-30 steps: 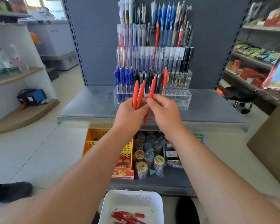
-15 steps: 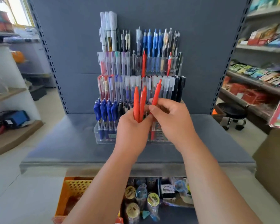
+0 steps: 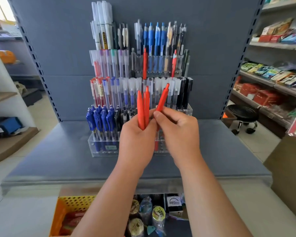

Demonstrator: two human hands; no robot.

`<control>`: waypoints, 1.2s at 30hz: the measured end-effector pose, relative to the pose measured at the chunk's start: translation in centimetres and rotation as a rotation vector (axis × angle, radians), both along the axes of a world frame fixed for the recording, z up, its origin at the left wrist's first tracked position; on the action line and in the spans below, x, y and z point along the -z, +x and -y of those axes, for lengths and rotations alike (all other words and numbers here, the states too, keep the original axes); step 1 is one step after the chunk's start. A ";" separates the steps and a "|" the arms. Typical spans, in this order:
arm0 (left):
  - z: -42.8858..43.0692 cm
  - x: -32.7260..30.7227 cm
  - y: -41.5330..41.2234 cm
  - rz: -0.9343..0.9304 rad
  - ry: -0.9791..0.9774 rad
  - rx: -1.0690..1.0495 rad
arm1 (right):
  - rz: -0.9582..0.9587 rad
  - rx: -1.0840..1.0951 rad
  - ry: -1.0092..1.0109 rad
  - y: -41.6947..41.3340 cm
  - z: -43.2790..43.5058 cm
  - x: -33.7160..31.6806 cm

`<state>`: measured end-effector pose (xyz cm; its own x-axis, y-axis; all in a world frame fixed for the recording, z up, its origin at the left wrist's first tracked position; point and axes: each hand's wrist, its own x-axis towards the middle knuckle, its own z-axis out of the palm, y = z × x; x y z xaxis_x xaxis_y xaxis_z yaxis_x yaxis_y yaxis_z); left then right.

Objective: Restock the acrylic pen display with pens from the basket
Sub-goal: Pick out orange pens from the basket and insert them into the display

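The tiered acrylic pen display [image 3: 102, 149] stands on the grey shelf [image 3: 58, 161], filled with blue, black, clear and a few red pens. My left hand [image 3: 135, 142] grips two or three red pens [image 3: 143, 108] upright in front of the display's lower tiers. My right hand [image 3: 178, 132] pinches a single red pen [image 3: 162, 100], tilted to the right and drawn slightly apart from the bunch. Both hands hide the lower middle slots. The white basket is out of view.
Below the shelf edge are an orange perforated crate [image 3: 70, 204] and several small jars and packets [image 3: 154, 212]. Stocked shelves [image 3: 270, 72] and a black stool [image 3: 243, 115] stand to the right. A low wooden shelf with a blue device [image 3: 7, 125] is at the left.
The view has tilted up, so the white basket dropped out of sight and the display looms closer. My hands rose toward the display, and the right hand's pen separated a little from the bunch.
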<state>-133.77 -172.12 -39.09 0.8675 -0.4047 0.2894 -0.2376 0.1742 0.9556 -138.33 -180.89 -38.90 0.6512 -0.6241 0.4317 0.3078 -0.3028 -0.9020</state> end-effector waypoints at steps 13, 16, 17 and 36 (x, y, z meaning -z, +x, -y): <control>-0.2 0.4 0.0 0.101 0.067 0.030 | 0.032 0.014 -0.070 -0.2 0.9 0.4; -0.6 0.2 -0.1 0.053 0.029 0.106 | 0.039 0.028 -0.060 -0.3 1.2 0.5; -0.8 0.2 0.0 0.034 0.021 0.124 | 0.031 0.041 -0.065 -0.2 1.3 0.7; -1.3 1.6 0.7 0.173 0.128 0.011 | -0.098 0.212 -0.391 2.5 4.9 3.6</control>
